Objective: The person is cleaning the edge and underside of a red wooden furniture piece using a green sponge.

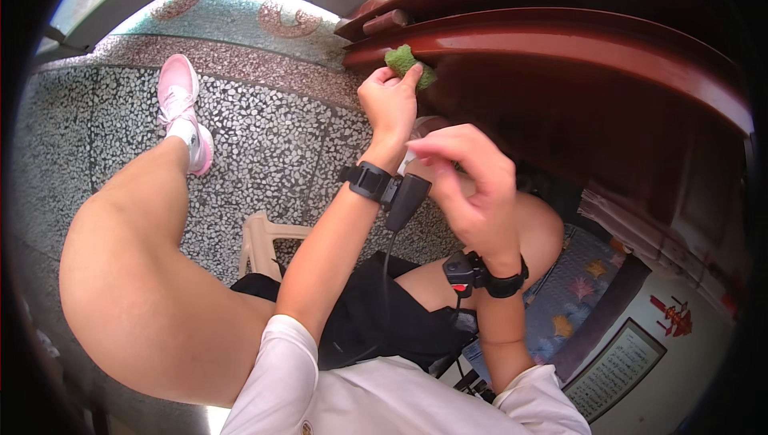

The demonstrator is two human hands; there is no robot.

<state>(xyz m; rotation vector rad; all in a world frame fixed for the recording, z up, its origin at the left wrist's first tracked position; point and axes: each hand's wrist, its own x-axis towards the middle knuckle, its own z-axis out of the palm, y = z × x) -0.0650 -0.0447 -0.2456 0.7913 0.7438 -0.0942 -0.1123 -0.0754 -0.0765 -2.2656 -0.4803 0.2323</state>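
Observation:
Pinched between the thumb and fingers of my left hand [391, 102] is a small green piece of fuzzy, rough-textured material [403, 60]; whether it is knitted yarn or sponge I cannot tell. It is raised close to the edge of the dark red wooden furniture. My right hand [474, 177] hovers nearer to me, to the right of the left wrist, apart from the green piece. Its fingers are bent and slightly blurred. The frame does not settle whether something thin lies between its fingertips. Each wrist bears a black strap with a cabled device [408, 198].
Glossy dark red wooden furniture [540, 36] curves along the right. A beige plastic stool [264, 231] stands on the speckled terrazzo floor [264, 135]. My pink shoe [178, 84] rests at left. A patterned blue mat [570, 297] and a framed sheet with writing [618, 369] are at lower right.

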